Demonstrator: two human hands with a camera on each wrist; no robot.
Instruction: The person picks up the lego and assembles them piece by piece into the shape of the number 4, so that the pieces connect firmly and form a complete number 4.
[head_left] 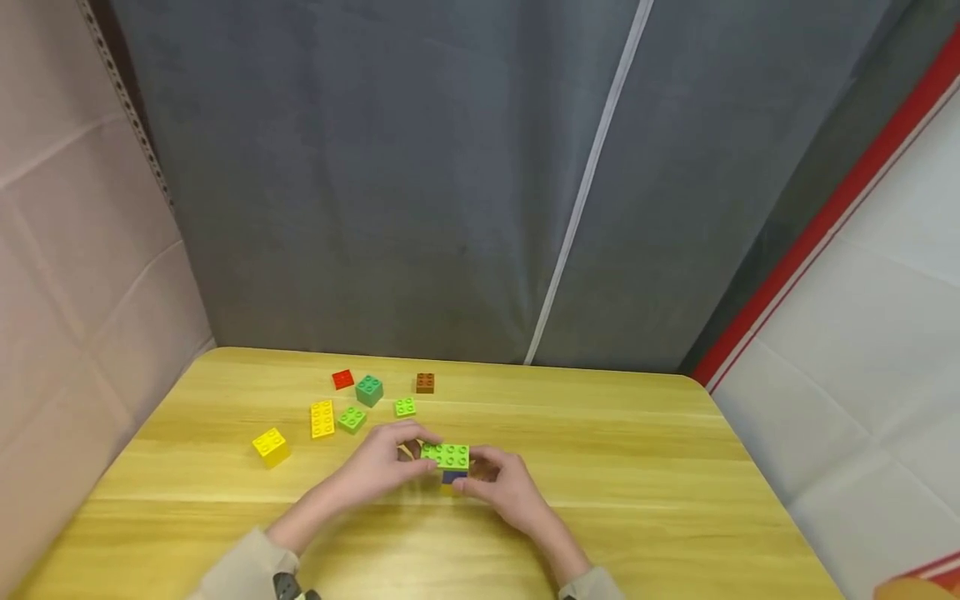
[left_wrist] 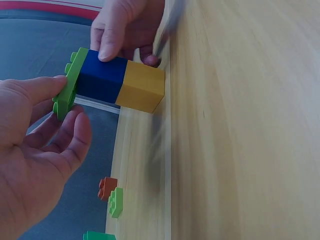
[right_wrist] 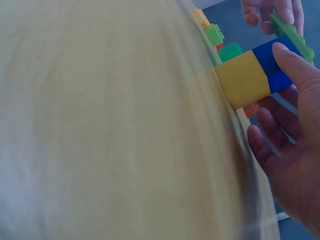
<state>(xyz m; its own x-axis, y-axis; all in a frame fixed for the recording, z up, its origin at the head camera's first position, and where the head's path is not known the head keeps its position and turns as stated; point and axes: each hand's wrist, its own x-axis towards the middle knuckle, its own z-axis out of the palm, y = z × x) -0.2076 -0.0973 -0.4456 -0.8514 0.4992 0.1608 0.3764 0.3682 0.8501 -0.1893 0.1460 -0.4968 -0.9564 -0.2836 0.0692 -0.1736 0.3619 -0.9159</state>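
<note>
My left hand (head_left: 384,460) pinches the overhanging left end of a flat lime-green toy building brick (head_left: 446,456) between thumb and fingers. That brick lies across the top of a blue brick (left_wrist: 102,75), which is stacked on a yellow brick (left_wrist: 141,87). The yellow one appears to stand on the table. From the other side my right hand (head_left: 512,490) holds the blue brick, its thumb pressed on the near face and its fingers behind. In the head view the hands and the green brick cover much of the stack.
Left and behind on the wooden table (head_left: 637,467) lie loose bricks: a tall yellow (head_left: 272,448), a long yellow (head_left: 322,419), two lime-green ones (head_left: 352,419), a dark green (head_left: 369,390), a red (head_left: 342,379) and a brown (head_left: 425,383). A grey curtain (head_left: 375,183) hangs behind.
</note>
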